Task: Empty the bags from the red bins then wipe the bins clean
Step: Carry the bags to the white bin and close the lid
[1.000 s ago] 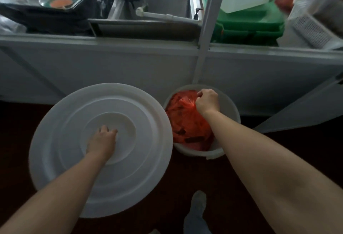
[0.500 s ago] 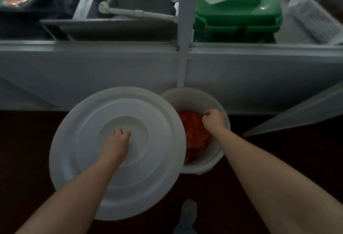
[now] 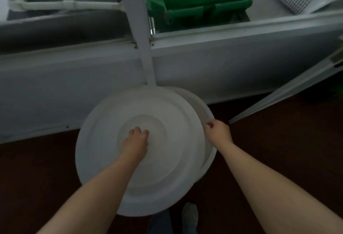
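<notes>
Seating the round white plastic lid (image 3: 167,168) squarely takes the left hand (image 3: 136,141), fingers clamped at its centre, and the right hand (image 3: 218,131), fingers pinching the rim of the white plastic bucket (image 3: 210,152).

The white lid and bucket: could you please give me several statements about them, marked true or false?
1. The left hand holds the white lid at its centre. True.
2. The lid lies well clear of the bucket. False: it covers most of it; only the right rim shows.
3. The right hand is at the bucket's right rim. True.
4. A red bag shows inside the bucket. False: the lid hides the inside.
</notes>
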Demonstrator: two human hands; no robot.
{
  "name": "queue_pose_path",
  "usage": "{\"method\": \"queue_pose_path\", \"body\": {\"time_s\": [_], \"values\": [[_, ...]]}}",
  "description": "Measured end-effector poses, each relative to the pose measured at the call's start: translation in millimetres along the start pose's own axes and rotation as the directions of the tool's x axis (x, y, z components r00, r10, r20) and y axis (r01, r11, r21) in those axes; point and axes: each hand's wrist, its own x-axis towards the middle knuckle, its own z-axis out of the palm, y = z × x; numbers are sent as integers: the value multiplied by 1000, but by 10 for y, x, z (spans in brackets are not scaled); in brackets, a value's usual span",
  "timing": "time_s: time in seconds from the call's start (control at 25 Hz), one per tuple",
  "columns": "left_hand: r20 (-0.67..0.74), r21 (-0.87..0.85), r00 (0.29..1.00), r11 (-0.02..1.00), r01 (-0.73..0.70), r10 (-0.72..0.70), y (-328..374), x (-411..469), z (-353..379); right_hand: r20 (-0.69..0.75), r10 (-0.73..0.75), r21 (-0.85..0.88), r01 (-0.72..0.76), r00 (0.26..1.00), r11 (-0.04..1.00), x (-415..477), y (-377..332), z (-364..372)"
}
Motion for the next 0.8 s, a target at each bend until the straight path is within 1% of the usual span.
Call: {"method": "queue_pose_path", "body": {"time_s": [0.16, 0.24, 0.4, 0.6, 0.8], "values": [[50, 66, 994, 993, -100, 97, 201, 574, 336, -18, 22, 55, -21, 1000, 998, 225, 268, 312], [66, 100, 986, 983, -156, 150, 288, 870, 567, -8, 0, 36, 1, 1000, 999, 375, 423, 510], [77, 134, 982, 974, -184, 175, 364, 1290, 833, 6, -20, -3, 20, 1000, 1000, 629, 655, 835], [77, 120, 973, 967, -226, 218, 390, 1443, 952, -38, 13, 12, -12, 999, 1000, 781, 827, 1003], [92, 109, 968, 964, -241, 232, 373, 1424, 914, -11, 58, 2, -58, 998, 998, 771, 887, 1051]]}}
